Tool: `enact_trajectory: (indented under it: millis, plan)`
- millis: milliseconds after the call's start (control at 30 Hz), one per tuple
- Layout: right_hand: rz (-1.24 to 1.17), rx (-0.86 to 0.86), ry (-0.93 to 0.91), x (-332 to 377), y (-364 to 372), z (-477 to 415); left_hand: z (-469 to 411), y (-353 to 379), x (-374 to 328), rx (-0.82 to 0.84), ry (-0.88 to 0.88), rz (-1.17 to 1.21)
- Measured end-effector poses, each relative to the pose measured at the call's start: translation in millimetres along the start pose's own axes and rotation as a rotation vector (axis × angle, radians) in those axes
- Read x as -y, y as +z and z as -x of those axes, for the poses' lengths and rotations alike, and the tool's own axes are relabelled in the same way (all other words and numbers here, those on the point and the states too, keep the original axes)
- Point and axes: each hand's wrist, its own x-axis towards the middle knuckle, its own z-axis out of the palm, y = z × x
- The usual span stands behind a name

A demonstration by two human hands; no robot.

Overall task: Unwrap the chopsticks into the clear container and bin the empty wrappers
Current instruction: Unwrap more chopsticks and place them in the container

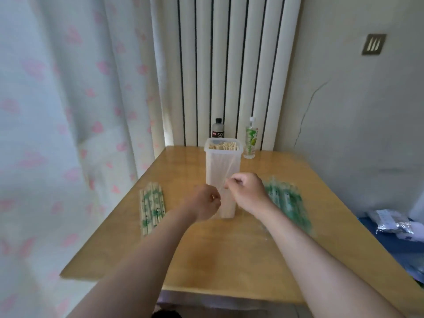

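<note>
Two pinch grips on one slanted chopstick [228, 173] before the clear container [213, 168]: left hand [204, 205] low, right hand [246, 191] higher.

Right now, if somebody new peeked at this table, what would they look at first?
Probably the left hand and right hand meeting mid-table, the right one pinching something thin and pale, too blurry to name. Just behind them stands the tall clear container packed with bare chopsticks. Wrapped chopsticks lie to the left, and a green heap of wrappers to the right.
</note>
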Motion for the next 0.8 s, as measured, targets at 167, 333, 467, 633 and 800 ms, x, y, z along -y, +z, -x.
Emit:
enact_trajectory:
  millis: [167, 333, 467, 633, 800]
  plan:
    - [0.084, 0.261, 0.047, 21.2, 69.7, -3.8, 39.2, -17.5, 90.3, -0.172, -0.262, 0.001]
    - [0.162, 0.391, 0.157, 21.1, 131.5, -7.0, 71.6, -22.4, 152.5, -0.3, -0.467, 0.047]
    - [0.184, 0.447, 0.272, 19.2, 165.1, -6.4, 78.1, -11.4, 175.3, -0.35, -0.469, 0.054]
    - [0.336, 0.458, 0.246, 21.5, 181.0, -10.2, 69.4, -1.5, 185.1, -0.368, -0.449, 0.012]
    - [0.497, 0.533, 0.254, 31.2, 187.1, -16.3, 65.7, 1.3, 189.9, -0.373, -0.47, 0.018]
